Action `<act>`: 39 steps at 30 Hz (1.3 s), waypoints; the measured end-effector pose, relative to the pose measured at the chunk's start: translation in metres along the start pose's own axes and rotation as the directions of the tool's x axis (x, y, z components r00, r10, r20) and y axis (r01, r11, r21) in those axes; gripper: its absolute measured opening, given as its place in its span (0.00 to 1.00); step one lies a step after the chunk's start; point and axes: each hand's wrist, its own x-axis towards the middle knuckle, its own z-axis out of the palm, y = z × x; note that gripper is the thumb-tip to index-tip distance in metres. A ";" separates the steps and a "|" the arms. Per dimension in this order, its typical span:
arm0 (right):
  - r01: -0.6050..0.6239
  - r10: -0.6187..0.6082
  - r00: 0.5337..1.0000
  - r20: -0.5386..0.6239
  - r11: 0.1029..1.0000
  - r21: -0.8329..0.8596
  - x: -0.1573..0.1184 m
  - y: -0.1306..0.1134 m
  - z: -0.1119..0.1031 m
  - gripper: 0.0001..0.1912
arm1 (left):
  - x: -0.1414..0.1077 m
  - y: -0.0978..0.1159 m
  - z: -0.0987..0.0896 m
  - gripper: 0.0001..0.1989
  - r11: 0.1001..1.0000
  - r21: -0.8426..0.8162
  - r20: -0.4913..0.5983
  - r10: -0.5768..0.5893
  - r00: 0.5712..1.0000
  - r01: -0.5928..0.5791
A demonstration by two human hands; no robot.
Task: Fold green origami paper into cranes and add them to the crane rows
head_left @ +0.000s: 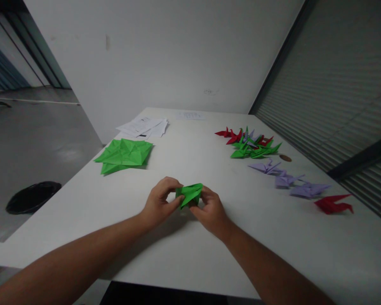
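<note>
A small folded green paper [191,193] is held between my two hands above the white table [190,254]. My left hand [163,199] pinches its left side between thumb and fingers. On the right side, my right hand [211,207] grips the same paper. The fingertips behind the paper are partly hidden. Creased green sheets [123,153] lie stacked on the table's left part. At the right back is a pile of folded paper cranes [255,146] in green, red and purple.
Several purple cranes [309,189] and a red crane [333,204] run along the right side, near a brown round object [285,158]. Printed papers [142,126] lie at the back left. A black-lined bin [33,197] stands on the floor at left. Blinds border the right.
</note>
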 end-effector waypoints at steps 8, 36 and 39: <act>0.086 -0.086 0.996 -0.003 0.994 -0.062 -0.001 0.000 -0.002 0.10 | -0.001 -0.002 -0.001 0.11 0.998 0.055 -0.042 -0.002 0.999 0.005; -0.087 0.088 0.996 -0.018 0.996 0.020 -0.005 0.008 0.001 0.04 | 0.002 0.001 -0.001 0.09 0.988 0.030 -0.080 -0.147 0.986 0.150; -0.088 0.089 0.996 -0.017 0.996 0.009 -0.005 0.007 0.001 0.04 | 0.002 0.000 0.000 0.09 0.986 -0.001 -0.065 -0.169 0.983 0.170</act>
